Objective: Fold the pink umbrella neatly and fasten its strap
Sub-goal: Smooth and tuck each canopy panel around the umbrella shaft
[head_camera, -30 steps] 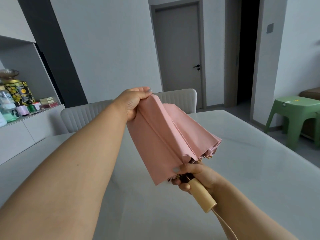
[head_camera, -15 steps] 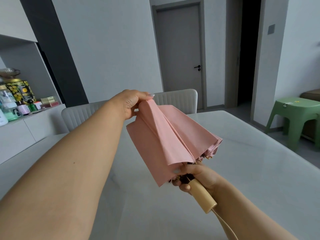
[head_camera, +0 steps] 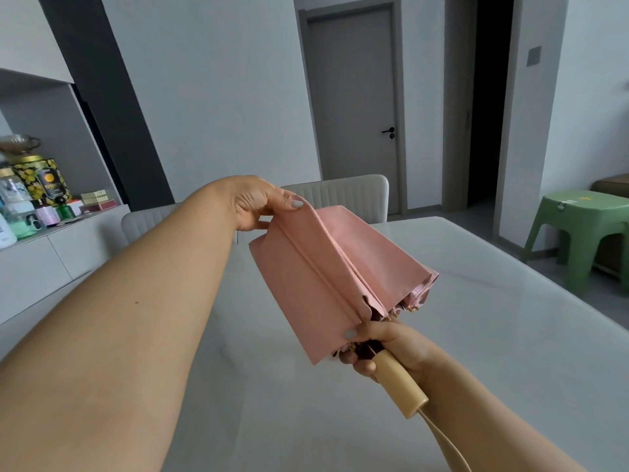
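Observation:
The pink umbrella (head_camera: 326, 277) is collapsed and held up above the white table (head_camera: 510, 335), its canopy panels hanging in loose pleats. My left hand (head_camera: 258, 206) pinches the far top edge of one pink panel between thumb and fingers. My right hand (head_camera: 384, 345) grips the umbrella at the base of the canopy, just above the cream handle (head_camera: 401, 386), which points toward me. A cream wrist cord (head_camera: 446, 444) trails from the handle's end. I cannot see the fastening strap.
Two pale upholstered chairs (head_camera: 340, 195) stand at the table's far side. A shelf at the left holds tins and bottles (head_camera: 37, 192). A green plastic stool (head_camera: 585, 229) stands at the right, beside a dark doorway. A closed grey door (head_camera: 354, 107) is behind.
My left hand has shifted slightly rightward with the pinched panel edge, laying the fold flatter over the canopy. The right hand keeps its grip near the handle.

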Motion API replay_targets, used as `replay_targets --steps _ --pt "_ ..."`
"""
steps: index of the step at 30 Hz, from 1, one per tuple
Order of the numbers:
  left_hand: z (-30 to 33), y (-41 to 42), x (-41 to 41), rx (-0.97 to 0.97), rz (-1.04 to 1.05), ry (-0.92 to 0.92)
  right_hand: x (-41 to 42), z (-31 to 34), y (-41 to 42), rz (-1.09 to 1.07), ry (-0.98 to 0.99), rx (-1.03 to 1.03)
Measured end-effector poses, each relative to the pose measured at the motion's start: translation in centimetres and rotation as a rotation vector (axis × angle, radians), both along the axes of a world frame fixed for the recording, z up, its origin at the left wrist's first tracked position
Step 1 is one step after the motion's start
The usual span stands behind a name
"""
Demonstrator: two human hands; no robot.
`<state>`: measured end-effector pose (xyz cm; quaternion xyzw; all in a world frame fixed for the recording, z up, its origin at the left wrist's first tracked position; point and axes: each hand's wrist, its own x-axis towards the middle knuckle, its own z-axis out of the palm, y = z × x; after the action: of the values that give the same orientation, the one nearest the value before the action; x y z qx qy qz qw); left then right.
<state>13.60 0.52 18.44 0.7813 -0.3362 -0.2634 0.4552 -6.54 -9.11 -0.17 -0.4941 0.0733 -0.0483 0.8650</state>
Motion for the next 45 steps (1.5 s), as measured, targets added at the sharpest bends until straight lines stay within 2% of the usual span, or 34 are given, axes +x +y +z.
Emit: replay_targets --steps 9,15,20,28,30,33,35,36,39,40,42,45 --pt "-0.6 0.1 -0.5 -0.041 -0.092 0.027 0.0 0.1 0.1 -0.008 0.013 -0.004" --pt "-0.5 -0.6 -0.4 -0.225 0.103 0.115 -0.1 0.1 0.2 0.008 0.014 0.000" --pt "-0.5 -0.6 -0.7 -0.249 0.134 0.208 -0.1 0.1 0.0 -0.007 0.014 0.001" --pt "-0.8 -0.7 -1.1 -0.377 0.312 0.357 -0.1 0.3 0.1 -0.002 -0.006 0.002" --pt "-0.4 -0.7 -1.1 -0.319 0.341 0.300 0.0 0.2 0.0 0.000 0.000 -0.006" --pt "0.1 -0.9 -1.5 -0.079 0.323 0.036 0.1 0.0 0.0 -0.001 0.010 -0.012" --pt "0.1 -1.4 -2.5 -0.019 0.288 -0.075 0.0 -0.2 -0.1 -0.001 0.006 -0.021" --pt "0.1 -1.5 -2.8 -0.046 0.283 -0.089 0.0 -0.2 -0.1 0.001 0.005 -0.025" --pt "0.5 -1.6 -2.2 -0.313 0.308 0.113 0.1 -0.3 0.1 0.002 -0.001 -0.034" --pt "0.7 -1.5 -1.9 -0.353 0.333 0.131 0.1 -0.3 0.1 0.002 -0.008 -0.034" --pt "0.7 -1.4 -1.9 -0.260 0.393 0.054 0.1 -0.3 0.0 -0.002 -0.016 -0.036" --pt "0.3 -1.6 -2.1 0.020 0.407 -0.106 0.1 -0.3 -0.2 -0.018 -0.018 -0.049"
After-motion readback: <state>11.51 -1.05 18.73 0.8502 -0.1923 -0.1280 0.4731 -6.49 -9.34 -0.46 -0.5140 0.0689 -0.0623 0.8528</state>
